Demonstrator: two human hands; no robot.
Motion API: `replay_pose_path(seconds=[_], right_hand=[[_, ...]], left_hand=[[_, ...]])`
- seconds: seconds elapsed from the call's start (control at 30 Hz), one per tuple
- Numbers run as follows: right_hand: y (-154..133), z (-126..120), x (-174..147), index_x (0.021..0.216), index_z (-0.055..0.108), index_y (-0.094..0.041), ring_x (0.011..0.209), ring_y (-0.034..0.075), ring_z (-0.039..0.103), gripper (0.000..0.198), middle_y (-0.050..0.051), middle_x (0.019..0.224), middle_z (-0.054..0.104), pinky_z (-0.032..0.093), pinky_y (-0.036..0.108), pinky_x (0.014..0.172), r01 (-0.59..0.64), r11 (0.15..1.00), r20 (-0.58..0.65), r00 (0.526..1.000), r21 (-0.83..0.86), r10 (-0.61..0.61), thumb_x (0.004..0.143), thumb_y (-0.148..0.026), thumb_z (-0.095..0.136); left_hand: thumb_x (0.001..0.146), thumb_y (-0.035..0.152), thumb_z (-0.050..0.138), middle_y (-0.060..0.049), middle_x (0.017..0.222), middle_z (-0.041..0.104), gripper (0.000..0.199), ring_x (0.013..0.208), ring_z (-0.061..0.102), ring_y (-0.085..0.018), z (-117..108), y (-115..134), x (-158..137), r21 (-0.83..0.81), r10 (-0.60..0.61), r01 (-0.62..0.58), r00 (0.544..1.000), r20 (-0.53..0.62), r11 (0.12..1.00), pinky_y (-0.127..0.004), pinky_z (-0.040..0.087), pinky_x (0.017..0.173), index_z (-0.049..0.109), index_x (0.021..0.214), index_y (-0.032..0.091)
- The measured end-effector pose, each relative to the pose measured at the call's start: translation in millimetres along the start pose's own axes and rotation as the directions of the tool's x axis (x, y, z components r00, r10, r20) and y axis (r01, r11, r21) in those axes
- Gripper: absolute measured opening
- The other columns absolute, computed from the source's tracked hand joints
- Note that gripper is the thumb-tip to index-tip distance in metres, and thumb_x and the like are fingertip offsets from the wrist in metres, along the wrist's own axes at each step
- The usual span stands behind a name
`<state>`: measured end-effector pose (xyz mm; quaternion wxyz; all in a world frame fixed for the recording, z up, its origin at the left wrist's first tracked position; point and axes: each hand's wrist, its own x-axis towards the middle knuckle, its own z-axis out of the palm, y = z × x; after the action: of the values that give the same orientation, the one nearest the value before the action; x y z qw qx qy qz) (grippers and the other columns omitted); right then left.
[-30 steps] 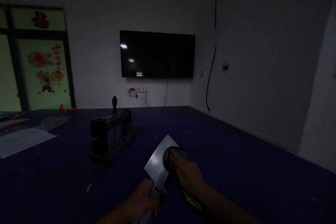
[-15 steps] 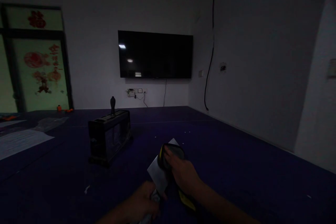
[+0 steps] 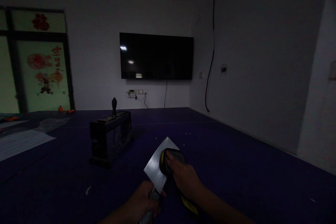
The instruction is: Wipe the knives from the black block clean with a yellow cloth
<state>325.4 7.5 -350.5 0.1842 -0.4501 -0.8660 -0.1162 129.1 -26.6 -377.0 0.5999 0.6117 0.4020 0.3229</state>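
My left hand (image 3: 144,199) is closed around the handle of a cleaver (image 3: 154,169), low in the middle of the head view. The cleaver's broad, shiny blade points up and away. My right hand (image 3: 185,178) presses a dark grey cloth (image 3: 175,155) with yellow parts against the right side of the blade. A yellow end of the cloth hangs below my right wrist. The blade under the cloth is hidden. Left of the hands, a black knife block (image 3: 110,138) with clear sides stands upright, and a dark handle sticks up from its top.
The dark blue table (image 3: 236,182) carries scattered white scraps (image 3: 88,190). Printed paper (image 3: 23,143) and clear plastic film (image 3: 52,124) lie at the left, with small orange items (image 3: 64,110) behind. A television (image 3: 157,56) hangs on the far wall; a black cable runs down nearby.
The cloth and my right hand have shifted slightly down along the blade. More of the cleaver's blade shows now, tilted to catch the light. My left hand keeps its hold.
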Motion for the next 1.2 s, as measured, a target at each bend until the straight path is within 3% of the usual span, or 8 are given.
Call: replay_pose_path(seconds=[0.33, 0.53, 0.7, 0.9, 1.07, 1.2], right_hand=[[0.5, -1.7, -1.5, 0.133, 0.044, -0.016, 0.109, 0.02, 0.058, 0.062, 0.006, 0.144, 0.031, 0.047, 0.032, 0.092, 0.041, 0.997, -0.02, 0.999, 0.062, -0.04, 0.073, -0.001, 0.038], [1.8, 2.2, -2.2, 0.135, 0.042, -0.019, 0.109, 0.019, 0.058, 0.065, 0.005, 0.145, 0.03, 0.049, 0.031, 0.088, 0.027, 0.997, -0.026, 0.999, 0.078, -0.025, 0.072, -0.002, 0.038], [3.2, 5.6, -2.8, 0.134, 0.043, -0.02, 0.106, 0.019, 0.059, 0.064, 0.006, 0.144, 0.032, 0.049, 0.03, 0.088, 0.017, 0.999, -0.058, 0.998, 0.052, -0.014, 0.072, -0.002, 0.039], [3.1, 6.1, -2.7, 0.135, 0.041, -0.018, 0.103, 0.02, 0.061, 0.064, 0.006, 0.146, 0.027, 0.051, 0.032, 0.084, 0.0, 0.999, -0.055, 0.998, 0.033, 0.001, 0.073, -0.002, 0.038], [0.8, 3.0, -2.8, 0.136, 0.04, -0.018, 0.1, 0.02, 0.062, 0.065, 0.008, 0.146, 0.028, 0.051, 0.031, 0.083, 0.003, 0.998, -0.056, 0.998, 0.056, 0.001, 0.073, -0.002, 0.038], [0.4, 2.8, -2.4, 0.135, 0.041, -0.018, 0.101, 0.02, 0.062, 0.065, 0.008, 0.145, 0.03, 0.052, 0.032, 0.083, 0.004, 0.999, -0.051, 0.999, 0.038, -0.002, 0.073, -0.002, 0.037]], left_hand=[[0.048, 0.019, 0.05, 0.003, 0.048, 0.057, 0.061, 0.028, 0.044, -0.011, -1.5, 2.5, 1.1, -0.168, -0.032, 0.027, 0.999, -0.025, 0.985, -0.019, 0.032, 0.029, 0.048, 0.108, 0.007], [0.05, 0.019, 0.056, 0.0, 0.055, 0.061, 0.058, 0.038, 0.056, -0.016, -2.9, -5.0, 7.7, -0.288, 0.048, -0.027, 0.997, 0.066, 0.957, -0.021, 0.037, 0.037, 0.049, 0.107, 0.008], [0.053, 0.02, 0.066, -0.002, 0.065, 0.064, 0.045, 0.049, 0.061, -0.016, -5.6, -1.5, 7.6, -0.278, 0.069, -0.043, 0.994, 0.083, 0.96, -0.024, 0.045, 0.047, 0.052, 0.095, 0.011], [0.061, 0.027, 0.072, -0.005, 0.079, 0.063, 0.046, 0.066, 0.065, -0.019, -4.7, 9.5, -0.4, -0.28, 0.072, -0.04, 0.992, 0.104, 0.959, -0.03, 0.05, 0.058, 0.049, 0.099, 0.013], [0.064, 0.038, 0.071, -0.002, 0.073, 0.062, 0.05, 0.038, 0.05, -0.007, -3.8, 6.0, 1.5, -0.223, 0.089, -0.064, 0.991, 0.103, 0.973, -0.017, 0.031, 0.036, 0.049, 0.101, 0.012], [0.063, 0.042, 0.069, 0.003, 0.061, 0.058, 0.052, 0.033, 0.046, -0.006, -4.5, 1.7, 3.8, -0.18, 0.052, -0.041, 0.997, 0.057, 0.983, -0.017, 0.026, 0.033, 0.048, 0.1, 0.012]])
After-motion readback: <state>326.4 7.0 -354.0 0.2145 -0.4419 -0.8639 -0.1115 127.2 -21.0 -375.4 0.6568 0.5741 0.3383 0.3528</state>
